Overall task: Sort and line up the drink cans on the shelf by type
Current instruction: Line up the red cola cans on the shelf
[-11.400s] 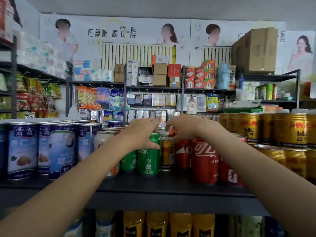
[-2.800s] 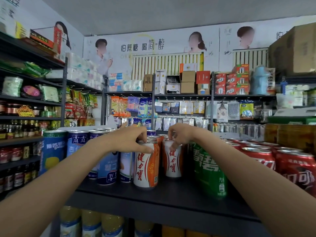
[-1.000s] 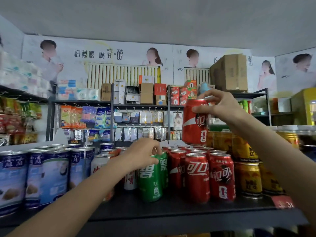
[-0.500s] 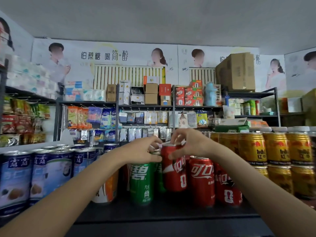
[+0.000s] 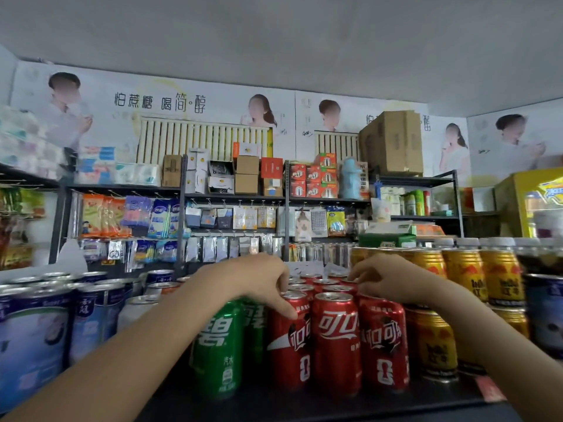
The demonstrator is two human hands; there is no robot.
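Three red cola cans stand in the front row on the dark shelf (image 5: 335, 403): left (image 5: 289, 348), middle (image 5: 335, 339) and right (image 5: 384, 342), with more red cans in rows behind. Green soda cans (image 5: 217, 345) stand just left of them. My left hand (image 5: 253, 281) grips the top of the left red can, thumb on its front, and its wrist covers the top of the green can. My right hand (image 5: 384, 278) reaches over the right red can, and its curled fingers pinch the rim of a rear red can (image 5: 350, 281).
Tall blue-and-white cans (image 5: 30, 339) fill the shelf's left end, with a white can (image 5: 137, 309) half hidden behind my left arm. Gold energy-drink cans (image 5: 432, 342) are stacked in two tiers at the right, beside a dark blue can (image 5: 545, 312). Shelves of goods line the back wall.
The red can my right hand held in the air has come down into the front row's left place. My left hand moved from the green can onto it. My right hand shifted right to the rear cans.
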